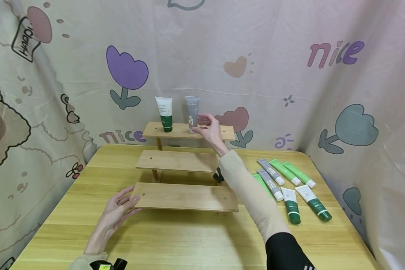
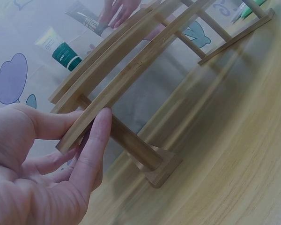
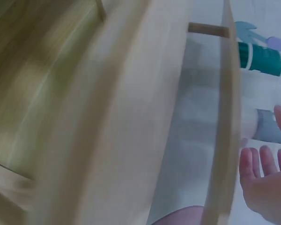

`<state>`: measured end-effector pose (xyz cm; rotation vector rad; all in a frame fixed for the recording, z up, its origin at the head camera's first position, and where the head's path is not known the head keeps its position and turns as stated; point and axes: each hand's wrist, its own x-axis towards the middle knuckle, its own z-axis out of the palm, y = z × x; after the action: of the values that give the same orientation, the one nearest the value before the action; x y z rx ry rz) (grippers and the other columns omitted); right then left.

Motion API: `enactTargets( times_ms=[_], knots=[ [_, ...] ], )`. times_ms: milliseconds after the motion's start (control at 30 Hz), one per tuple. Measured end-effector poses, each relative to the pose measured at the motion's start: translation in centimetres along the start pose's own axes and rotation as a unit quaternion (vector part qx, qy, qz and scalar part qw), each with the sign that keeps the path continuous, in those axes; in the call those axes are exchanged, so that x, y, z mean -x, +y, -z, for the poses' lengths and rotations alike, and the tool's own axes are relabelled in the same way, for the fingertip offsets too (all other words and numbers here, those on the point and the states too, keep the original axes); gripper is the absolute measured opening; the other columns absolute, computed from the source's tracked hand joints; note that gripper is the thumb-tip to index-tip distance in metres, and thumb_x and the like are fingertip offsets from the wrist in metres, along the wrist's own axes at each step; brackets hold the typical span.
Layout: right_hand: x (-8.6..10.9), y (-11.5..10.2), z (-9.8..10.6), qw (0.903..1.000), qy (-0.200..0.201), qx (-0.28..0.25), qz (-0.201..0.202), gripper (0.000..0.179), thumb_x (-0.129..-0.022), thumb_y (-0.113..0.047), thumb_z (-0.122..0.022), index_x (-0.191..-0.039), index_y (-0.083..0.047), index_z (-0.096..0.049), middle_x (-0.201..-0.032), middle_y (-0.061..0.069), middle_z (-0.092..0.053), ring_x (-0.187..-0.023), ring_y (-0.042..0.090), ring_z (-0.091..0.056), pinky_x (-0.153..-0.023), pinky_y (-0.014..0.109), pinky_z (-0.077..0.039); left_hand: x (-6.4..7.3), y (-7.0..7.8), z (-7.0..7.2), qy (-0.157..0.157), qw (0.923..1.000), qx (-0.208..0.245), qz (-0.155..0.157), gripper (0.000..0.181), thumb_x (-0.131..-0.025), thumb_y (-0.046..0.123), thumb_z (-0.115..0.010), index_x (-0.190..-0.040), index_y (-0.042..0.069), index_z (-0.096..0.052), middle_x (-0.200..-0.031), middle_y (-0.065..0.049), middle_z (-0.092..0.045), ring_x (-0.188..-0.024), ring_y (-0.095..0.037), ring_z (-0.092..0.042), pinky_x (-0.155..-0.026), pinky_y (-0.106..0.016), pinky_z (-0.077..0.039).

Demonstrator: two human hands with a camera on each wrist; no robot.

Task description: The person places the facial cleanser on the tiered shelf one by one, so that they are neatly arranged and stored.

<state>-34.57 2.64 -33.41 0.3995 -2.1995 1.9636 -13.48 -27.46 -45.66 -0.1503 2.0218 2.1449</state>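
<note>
A three-tier wooden display shelf [image 1: 185, 197] stands on the table. My left hand [image 1: 119, 207] grips the left end of its lowest board, thumb above and fingers beneath, as the left wrist view [image 2: 61, 159] shows up close. On the top board, a grey tube [image 1: 193, 108] stands upright on its cap. My right hand [image 1: 210, 129] is right beside that tube, thumb near its lower end and fingers spread apart; in the right wrist view the thumb overlaps the grey tube [image 3: 267, 125]. To its left, a white-and-green tube [image 1: 164, 112] stands upright on the same board.
Several tubes lie on the table right of the shelf: light green tubes [image 1: 284, 171], grey tubes [image 1: 270, 184] and white-and-green tubes [image 1: 291, 205]. The right forearm reaches over the shelf's right side. A patterned curtain [image 1: 270, 33] hangs behind the table [image 1: 175, 243].
</note>
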Motion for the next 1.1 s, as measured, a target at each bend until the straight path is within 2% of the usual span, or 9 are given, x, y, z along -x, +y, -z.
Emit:
enactTargets(
  times_ms=[133,300,367,500,567,700,867,933,1100],
  knots=[
    [1.5,-0.1,1.2,0.9989,0.019,-0.025,0.036,0.051,-0.082,0.010,-0.075,-0.129,0.007,-0.057,-0.130,0.028,-0.061,-0.121,0.044,-0.058,-0.107,0.045,-0.057,0.0,0.0,0.1,-0.002,1.0000,0.004,0.001,0.075,-0.103,0.011,-0.056,-0.160,0.000,-0.009,-0.160,-0.035,0.003,-0.097,-0.001,-0.063,-0.092,-0.020,-0.062],
    [4.4,0.2,4.0,0.9954,0.027,-0.029,0.087,0.043,-0.083,0.012,-0.073,-0.123,0.012,-0.058,-0.125,0.035,-0.060,-0.115,0.049,-0.057,-0.104,0.047,-0.058,-0.1,0.1,0.2,-0.008,1.0000,0.006,0.002,0.076,-0.103,0.011,-0.057,-0.160,-0.001,-0.008,-0.161,-0.036,0.009,-0.099,0.002,-0.062,-0.092,-0.020,-0.062],
    [5.8,0.7,5.6,0.9936,0.029,-0.024,0.106,0.041,-0.083,0.013,-0.072,-0.122,0.013,-0.059,-0.123,0.037,-0.060,-0.110,0.040,-0.062,-0.101,0.039,-0.060,-0.2,0.1,0.2,-0.008,1.0000,0.004,0.001,0.076,-0.103,0.010,-0.057,-0.160,-0.001,-0.008,-0.161,-0.037,0.008,-0.099,0.002,-0.062,-0.092,-0.020,-0.062],
    [8.4,2.2,8.9,0.9903,0.036,0.005,0.134,0.039,-0.083,0.016,-0.071,-0.120,0.016,-0.059,-0.120,0.038,-0.060,-0.102,0.010,-0.066,-0.094,0.019,-0.060,-0.2,0.0,0.2,-0.010,0.9999,0.000,-0.002,0.076,-0.103,0.010,-0.057,-0.160,-0.002,-0.008,-0.161,-0.038,0.008,-0.098,0.000,-0.063,-0.091,-0.020,-0.062],
    [9.7,3.0,10.6,0.9900,0.036,0.023,0.134,0.037,-0.082,0.017,-0.070,-0.118,0.016,-0.059,-0.119,0.038,-0.060,-0.100,-0.001,-0.063,-0.095,0.016,-0.058,-0.2,-0.1,0.3,-0.012,0.9999,0.002,-0.001,0.076,-0.103,0.010,-0.056,-0.160,-0.001,-0.007,-0.161,-0.038,0.009,-0.099,0.001,-0.063,-0.092,-0.020,-0.062],
    [12.2,4.6,13.7,0.9905,0.029,0.074,0.112,0.035,-0.084,0.014,-0.070,-0.117,0.015,-0.060,-0.120,0.036,-0.061,-0.103,-0.002,-0.062,-0.099,0.014,-0.056,-0.2,-0.1,0.3,-0.013,0.9999,0.005,-0.001,0.076,-0.103,0.010,-0.056,-0.160,-0.001,-0.006,-0.161,-0.038,0.010,-0.099,0.001,-0.063,-0.092,-0.020,-0.062],
    [15.1,6.9,16.9,0.9867,0.009,0.141,0.079,0.035,-0.089,0.006,-0.070,-0.122,0.011,-0.061,-0.123,0.032,-0.061,-0.104,-0.009,-0.057,-0.102,0.012,-0.054,-0.2,-0.1,0.2,-0.010,0.9999,0.004,-0.001,0.075,-0.103,0.009,-0.056,-0.160,-0.001,-0.007,-0.161,-0.037,0.002,-0.098,-0.001,-0.063,-0.092,-0.020,-0.062],
    [16.0,7.6,17.9,0.9834,-0.004,0.166,0.073,0.035,-0.089,0.006,-0.071,-0.122,0.010,-0.062,-0.123,0.030,-0.062,-0.108,-0.003,-0.059,-0.103,0.017,-0.055,-0.2,-0.1,0.2,-0.009,1.0000,0.003,-0.001,0.075,-0.104,0.010,-0.056,-0.160,-0.002,-0.007,-0.160,-0.037,0.001,-0.098,-0.002,-0.063,-0.092,-0.020,-0.062],
    [17.7,8.9,19.8,0.9710,-0.043,0.231,0.045,0.039,-0.088,0.006,-0.071,-0.125,0.009,-0.062,-0.127,0.028,-0.064,-0.118,0.036,-0.062,-0.107,0.044,-0.055,-0.3,-0.1,0.1,-0.003,1.0000,-0.001,-0.001,0.074,-0.104,0.010,-0.056,-0.159,-0.001,-0.009,-0.159,-0.035,-0.006,-0.099,-0.002,-0.062,-0.092,-0.021,-0.062]
  ],
)
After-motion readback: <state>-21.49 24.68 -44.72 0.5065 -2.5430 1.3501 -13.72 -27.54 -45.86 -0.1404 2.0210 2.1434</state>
